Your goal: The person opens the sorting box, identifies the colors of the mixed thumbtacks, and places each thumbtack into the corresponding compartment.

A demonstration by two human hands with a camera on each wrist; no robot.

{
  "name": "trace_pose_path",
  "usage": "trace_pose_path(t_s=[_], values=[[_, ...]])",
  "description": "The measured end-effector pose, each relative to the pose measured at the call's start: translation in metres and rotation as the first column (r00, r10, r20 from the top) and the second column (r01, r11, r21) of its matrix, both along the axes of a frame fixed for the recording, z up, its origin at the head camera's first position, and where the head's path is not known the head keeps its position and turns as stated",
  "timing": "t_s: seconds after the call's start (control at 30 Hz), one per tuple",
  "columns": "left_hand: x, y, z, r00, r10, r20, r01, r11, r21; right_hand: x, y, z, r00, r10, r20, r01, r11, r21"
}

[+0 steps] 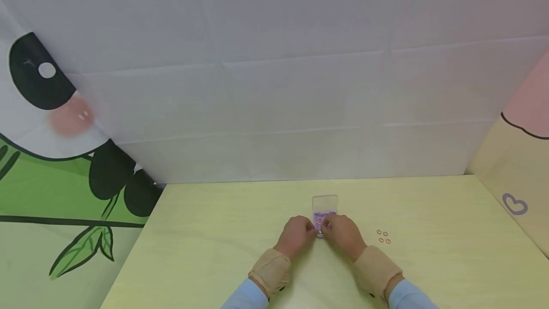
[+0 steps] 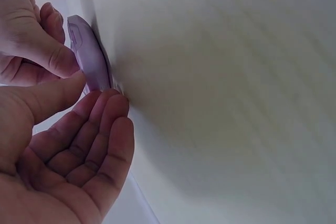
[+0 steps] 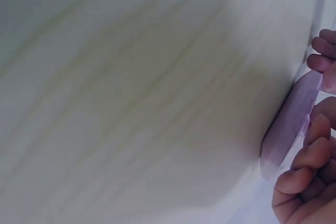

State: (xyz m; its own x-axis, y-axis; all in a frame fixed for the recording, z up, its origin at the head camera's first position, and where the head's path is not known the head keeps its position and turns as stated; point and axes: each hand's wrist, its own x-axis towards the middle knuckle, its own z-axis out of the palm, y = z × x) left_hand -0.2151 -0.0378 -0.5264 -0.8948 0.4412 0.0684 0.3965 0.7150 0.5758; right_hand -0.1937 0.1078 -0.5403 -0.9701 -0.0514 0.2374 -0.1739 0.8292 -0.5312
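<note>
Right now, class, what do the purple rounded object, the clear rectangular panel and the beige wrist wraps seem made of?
Purple rounded object: probably plastic, satin finish, by its even colour and smooth surface. Clear rectangular panel: likely transparent plastic, though glass is possible; the table shows through. Beige wrist wraps: seemingly matte fabric, with soft creases.

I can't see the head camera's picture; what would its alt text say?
A person's left hand and right hand, close together, touch a small purple item with a clear far part on a pale yellow table. Four tiny ring-shaped pieces lie to the right; behind is a backdrop with cartoon drawings.
</note>
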Motion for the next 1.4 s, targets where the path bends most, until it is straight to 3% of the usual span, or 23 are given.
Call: trace_pose_path(t_s=[0.23, 0.4, 0.67, 1.4], values=[[0.002, -0.001, 0.001, 1.000, -0.010, -0.003, 0.010, 1.000, -0.010, 0.005, -0.002, 0.001, 1.000, 0.004, 0.017, -0.004, 1.000, 0.025], [0.005, -0.002, 0.001, 1.000, -0.014, -0.001, 0.014, 0.999, -0.034, 0.007, -0.001, 0.002, 1.000, 0.003, 0.001, -0.003, 1.000, -0.004], [0.008, -0.003, 0.004, 1.000, -0.013, 0.006, 0.013, 0.999, -0.029, 0.009, 0.009, 0.004, 0.999, -0.013, 0.046, 0.015, 0.999, -0.043], [0.014, -0.009, 0.004, 1.000, -0.007, 0.029, 0.008, 1.000, -0.025, 0.034, 0.077, 0.006, 0.985, -0.119, 0.128, 0.120, 0.993, 0.001]])
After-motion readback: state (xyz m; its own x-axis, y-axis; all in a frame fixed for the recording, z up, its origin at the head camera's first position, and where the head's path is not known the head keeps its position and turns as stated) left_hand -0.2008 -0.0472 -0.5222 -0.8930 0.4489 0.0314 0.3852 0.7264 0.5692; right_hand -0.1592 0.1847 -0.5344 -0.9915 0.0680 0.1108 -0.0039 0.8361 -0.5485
